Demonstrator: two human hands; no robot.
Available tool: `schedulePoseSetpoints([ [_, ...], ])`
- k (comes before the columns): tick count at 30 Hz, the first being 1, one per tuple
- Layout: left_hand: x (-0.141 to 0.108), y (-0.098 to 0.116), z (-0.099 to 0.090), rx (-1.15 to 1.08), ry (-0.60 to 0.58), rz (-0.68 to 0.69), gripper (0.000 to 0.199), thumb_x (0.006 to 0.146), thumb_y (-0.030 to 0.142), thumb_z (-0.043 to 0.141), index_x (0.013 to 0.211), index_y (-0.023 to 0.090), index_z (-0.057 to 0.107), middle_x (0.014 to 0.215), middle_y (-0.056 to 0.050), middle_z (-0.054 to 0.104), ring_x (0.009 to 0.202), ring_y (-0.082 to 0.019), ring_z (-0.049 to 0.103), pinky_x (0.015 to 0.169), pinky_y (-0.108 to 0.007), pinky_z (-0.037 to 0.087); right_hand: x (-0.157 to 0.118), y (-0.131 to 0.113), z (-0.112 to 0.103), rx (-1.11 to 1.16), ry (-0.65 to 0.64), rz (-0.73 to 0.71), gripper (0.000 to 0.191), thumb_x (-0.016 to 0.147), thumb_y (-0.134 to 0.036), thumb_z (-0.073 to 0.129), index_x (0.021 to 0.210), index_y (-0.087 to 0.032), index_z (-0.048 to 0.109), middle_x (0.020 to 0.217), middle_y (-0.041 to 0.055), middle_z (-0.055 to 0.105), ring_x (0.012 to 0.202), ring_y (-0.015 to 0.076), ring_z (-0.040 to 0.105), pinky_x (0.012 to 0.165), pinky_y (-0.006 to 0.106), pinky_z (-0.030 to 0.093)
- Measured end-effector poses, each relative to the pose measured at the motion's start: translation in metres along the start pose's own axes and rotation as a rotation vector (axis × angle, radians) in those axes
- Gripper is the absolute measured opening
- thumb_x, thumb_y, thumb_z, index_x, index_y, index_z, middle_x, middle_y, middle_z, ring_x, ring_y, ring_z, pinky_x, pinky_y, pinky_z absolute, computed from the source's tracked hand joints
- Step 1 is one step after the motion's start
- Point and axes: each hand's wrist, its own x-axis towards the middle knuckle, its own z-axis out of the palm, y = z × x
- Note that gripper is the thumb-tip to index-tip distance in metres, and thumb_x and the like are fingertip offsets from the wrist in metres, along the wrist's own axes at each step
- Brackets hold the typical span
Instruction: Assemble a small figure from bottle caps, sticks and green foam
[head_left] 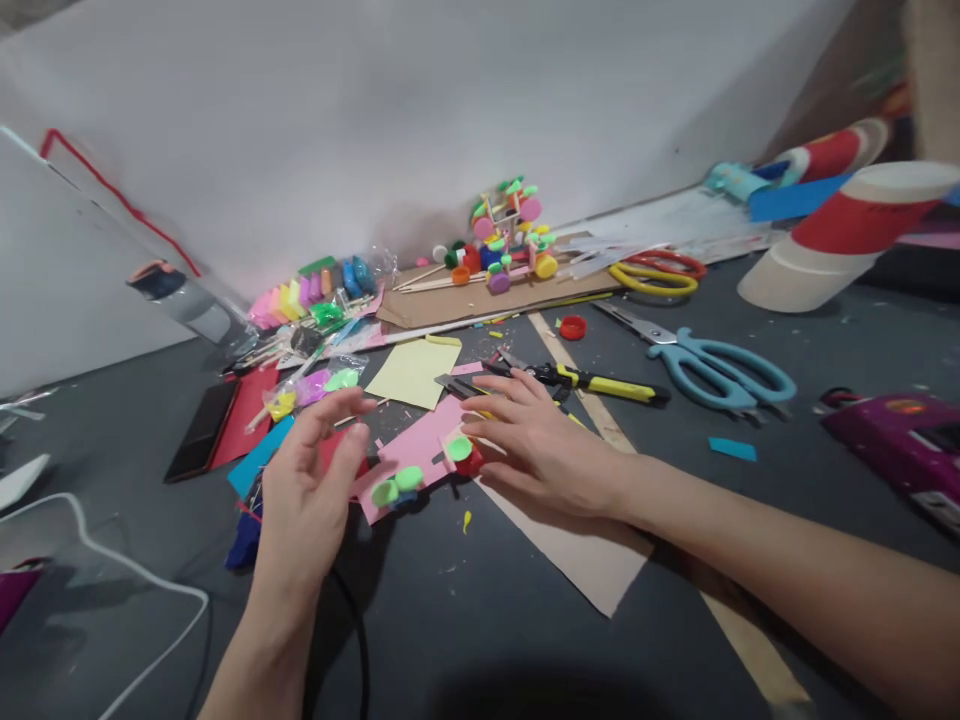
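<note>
My left hand (304,490) hovers left of a pink paper strip (420,438), its fingers curved, thumb apart and nothing between them. Over the strip's right end, my right hand (540,440) is stretched out with fingers spread. Just beside its fingertips are a bright green clay piece (459,448) and a red round piece (472,465), partly hidden by the fingers; whether they touch I cannot tell. Two more green discs (397,486) sit at the strip's near edge, with something dark blue beneath. A beige card (570,550) lies partly under my right hand.
Beyond my right hand lie a yellow-black utility knife (615,387) and blue-handled scissors (720,370). A colourful clay-and-stick model (510,235) stands on cardboard (405,312) at the back. Paper cups (832,240) lean at right; a phone (202,430) and white cable (127,570) are left.
</note>
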Motion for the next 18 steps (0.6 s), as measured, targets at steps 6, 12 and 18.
schedulePoseSetpoints([
  [6,0.016,-0.017,0.001,-0.059,0.043,-0.015,0.033,0.085,0.042,0.064,0.107,0.018,0.068,0.106,-0.009,0.074,0.109,-0.026,0.067,0.099,-0.04,0.048,-0.001,0.0,0.002,-0.032,0.007,-0.017,0.027,0.09,-0.028,0.062,0.116,-0.02,0.068,0.137,0.0139,0.059,0.141,0.0354,0.037,0.114,0.067,0.022],
  [12,0.023,-0.03,0.003,-0.066,0.097,-0.002,0.031,0.084,0.039,0.065,0.104,0.016,0.069,0.104,-0.01,0.073,0.101,-0.024,0.068,0.095,-0.039,0.051,-0.003,0.003,-0.002,-0.091,0.085,-0.017,0.024,0.092,-0.03,0.062,0.112,-0.018,0.068,0.128,0.012,0.063,0.134,0.0324,0.045,0.112,0.063,0.031],
  [18,0.029,-0.039,0.001,-0.058,0.199,0.048,0.025,0.085,0.035,0.062,0.102,0.018,0.069,0.101,-0.008,0.073,0.1,-0.021,0.068,0.095,-0.034,0.05,-0.01,-0.006,-0.01,-0.152,-0.016,-0.119,0.021,0.097,-0.033,0.06,0.109,-0.016,0.064,0.108,0.0055,0.066,0.094,0.0173,0.065,0.083,0.038,0.057],
])
